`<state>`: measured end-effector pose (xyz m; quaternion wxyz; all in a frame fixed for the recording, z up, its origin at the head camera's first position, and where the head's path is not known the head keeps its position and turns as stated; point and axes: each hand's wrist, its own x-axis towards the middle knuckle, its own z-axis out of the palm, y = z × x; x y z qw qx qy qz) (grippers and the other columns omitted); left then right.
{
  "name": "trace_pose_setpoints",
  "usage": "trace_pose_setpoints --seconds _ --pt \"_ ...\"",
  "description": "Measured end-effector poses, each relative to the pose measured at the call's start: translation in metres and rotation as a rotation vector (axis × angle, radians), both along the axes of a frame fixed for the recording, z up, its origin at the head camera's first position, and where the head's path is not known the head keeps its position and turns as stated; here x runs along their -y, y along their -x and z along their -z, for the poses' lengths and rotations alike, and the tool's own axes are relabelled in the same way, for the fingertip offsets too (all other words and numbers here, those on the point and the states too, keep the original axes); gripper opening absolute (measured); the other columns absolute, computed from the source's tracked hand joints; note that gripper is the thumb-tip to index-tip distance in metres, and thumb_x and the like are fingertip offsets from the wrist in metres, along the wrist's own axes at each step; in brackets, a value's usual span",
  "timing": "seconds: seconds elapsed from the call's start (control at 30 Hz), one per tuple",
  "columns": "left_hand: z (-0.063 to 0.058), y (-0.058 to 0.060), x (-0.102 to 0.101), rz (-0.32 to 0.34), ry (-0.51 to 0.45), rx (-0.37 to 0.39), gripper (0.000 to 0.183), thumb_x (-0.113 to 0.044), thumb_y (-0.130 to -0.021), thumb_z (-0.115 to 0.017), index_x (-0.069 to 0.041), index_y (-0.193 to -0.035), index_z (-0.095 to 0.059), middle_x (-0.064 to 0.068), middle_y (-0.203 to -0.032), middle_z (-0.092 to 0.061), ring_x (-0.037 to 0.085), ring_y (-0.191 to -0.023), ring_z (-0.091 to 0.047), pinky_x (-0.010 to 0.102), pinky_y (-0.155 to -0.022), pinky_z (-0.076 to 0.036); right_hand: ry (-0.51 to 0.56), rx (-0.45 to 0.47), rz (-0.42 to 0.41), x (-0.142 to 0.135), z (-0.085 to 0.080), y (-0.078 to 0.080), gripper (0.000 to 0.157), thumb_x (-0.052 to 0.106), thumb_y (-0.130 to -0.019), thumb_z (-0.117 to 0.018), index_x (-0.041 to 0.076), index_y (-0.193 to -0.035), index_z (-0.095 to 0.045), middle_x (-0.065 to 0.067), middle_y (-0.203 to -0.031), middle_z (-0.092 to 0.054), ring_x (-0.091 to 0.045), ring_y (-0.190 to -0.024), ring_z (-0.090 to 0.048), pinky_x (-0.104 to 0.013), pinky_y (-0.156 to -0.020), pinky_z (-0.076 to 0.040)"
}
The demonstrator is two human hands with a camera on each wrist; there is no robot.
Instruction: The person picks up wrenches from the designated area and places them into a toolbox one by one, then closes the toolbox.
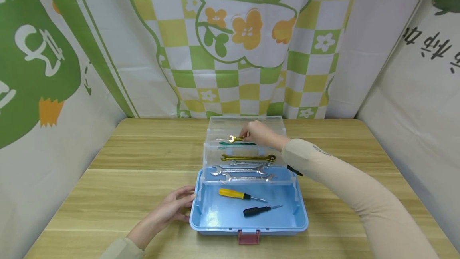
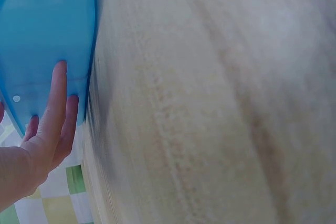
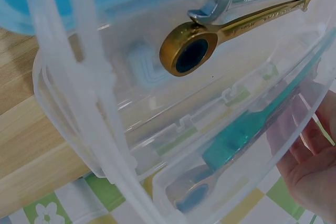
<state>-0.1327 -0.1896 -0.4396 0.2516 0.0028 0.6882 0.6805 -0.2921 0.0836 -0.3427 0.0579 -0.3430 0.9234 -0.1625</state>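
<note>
My left hand rests with extended fingers against the left side of a blue toolbox; in the left wrist view those fingers lie flat on its wall. At the upper clear tray, my right hand pinches a gold wrench, its open end pointing left. Fingers of that hand show blurred through clear plastic in the right wrist view. A long teal tool lies in the same tray. In the lower tray are a gold ratchet wrench and several silver wrenches.
A yellow screwdriver and a black screwdriver lie on the toolbox floor. A reddish latch hangs at its front. Under everything is a wooden table, with a patterned curtain behind. Something black shows beneath the right sleeve.
</note>
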Motion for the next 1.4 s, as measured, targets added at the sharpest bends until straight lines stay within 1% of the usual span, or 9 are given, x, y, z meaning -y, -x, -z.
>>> trace_pose_setpoints --seconds 0.13,0.23,0.4,0.57,0.73,0.9,1.03,1.2,1.4 --pt "0.000 0.000 0.000 -0.002 -0.003 0.002 0.064 -0.026 -0.088 -0.052 0.010 -0.131 -0.022 0.026 -0.121 -0.043 0.025 -0.097 -0.055 0.044 -0.074 -0.052 -0.023 -0.028 0.008 0.001 0.001 -0.002 0.015 0.010 -0.081 -0.063 0.007 -0.095 -0.069 -0.005 -0.094 -0.066 -0.015 -0.082 -0.060 -0.023 -0.070 -0.051" --pt "0.000 0.000 0.000 -0.004 -0.001 0.001 0.064 -0.026 -0.088 -0.052 0.011 -0.131 -0.022 0.025 -0.120 -0.044 0.025 -0.096 -0.055 0.044 -0.074 -0.052 -0.002 -0.030 0.008 0.000 0.002 -0.002 0.015 0.009 -0.081 -0.063 0.006 -0.094 -0.069 -0.006 -0.093 -0.066 -0.015 -0.081 -0.061 -0.023 -0.069 -0.051" --pt "0.000 -0.001 -0.001 -0.005 0.000 -0.004 0.064 -0.026 -0.088 -0.052 0.011 -0.131 -0.022 0.024 -0.120 -0.045 0.025 -0.096 -0.055 0.045 -0.074 -0.052 0.093 -0.031 -0.028 -0.005 0.001 -0.003 0.016 0.006 -0.080 -0.063 0.001 -0.095 -0.067 -0.010 -0.091 -0.066 -0.018 -0.079 -0.062 -0.023 -0.068 -0.052" --pt "0.001 -0.001 -0.001 -0.008 -0.006 -0.006 0.064 -0.025 -0.088 -0.052 0.011 -0.132 -0.022 0.024 -0.119 -0.045 0.025 -0.096 -0.056 0.045 -0.074 -0.052 0.177 0.009 -0.031 -0.012 -0.003 -0.007 0.019 0.007 -0.081 -0.062 0.000 -0.098 -0.066 -0.011 -0.093 -0.066 -0.020 -0.081 -0.061 -0.025 -0.070 -0.052" --pt "0.001 -0.001 0.000 -0.011 -0.008 -0.010 0.064 -0.025 -0.088 -0.052 0.011 -0.132 -0.021 0.026 -0.120 -0.044 0.026 -0.096 -0.055 0.045 -0.074 -0.052 0.218 0.036 -0.032 -0.022 -0.007 -0.011 0.021 0.009 -0.082 -0.062 0.000 -0.100 -0.065 -0.011 -0.095 -0.065 -0.021 -0.083 -0.061 -0.027 -0.071 -0.052" --pt "0.001 -0.001 0.000 -0.011 -0.011 -0.011 0.064 -0.025 -0.088 -0.052 0.011 -0.132 -0.021 0.026 -0.120 -0.044 0.026 -0.096 -0.055 0.045 -0.074 -0.052 0.240 0.034 -0.046 -0.033 -0.012 -0.020 0.021 0.009 -0.081 -0.062 -0.002 -0.100 -0.064 -0.013 -0.094 -0.065 -0.022 -0.081 -0.061 -0.028 -0.072 -0.052" --pt "0.000 -0.002 0.000 -0.011 -0.013 -0.011 0.064 -0.025 -0.088 -0.052 0.011 -0.132 -0.021 0.027 -0.121 -0.042 0.026 -0.097 -0.055 0.045 -0.074 -0.052 0.287 0.031 -0.056 -0.041 -0.011 -0.025 0.021 0.008 -0.081 -0.062 -0.002 -0.099 -0.064 -0.014 -0.093 -0.065 -0.022 -0.079 -0.061 -0.028 -0.071 -0.052" --pt "0.001 -0.002 0.001 -0.006 -0.019 -0.010 0.064 -0.025 -0.088 -0.052 0.011 -0.132 -0.021 0.027 -0.122 -0.042 0.026 -0.097 -0.055 0.045 -0.074 -0.052 0.375 0.015 -0.038 -0.051 -0.007 -0.032 0.019 0.007 -0.080 -0.063 -0.002 -0.097 -0.065 -0.015 -0.092 -0.065 -0.020 -0.077 -0.060 -0.030 -0.071 -0.052" --pt "0.001 -0.001 0.001 -0.005 -0.016 -0.009 0.065 -0.026 -0.088 -0.052 0.011 -0.132 -0.021 0.030 -0.124 -0.039 0.028 -0.099 -0.054 0.045 -0.075 -0.051 0.441 0.003 0.024 -0.065 -0.005 -0.041 0.019 0.007 -0.081 -0.063 -0.002 -0.098 -0.064 -0.014 -0.092 -0.064 -0.020 -0.079 -0.060 -0.031 -0.069 -0.052"
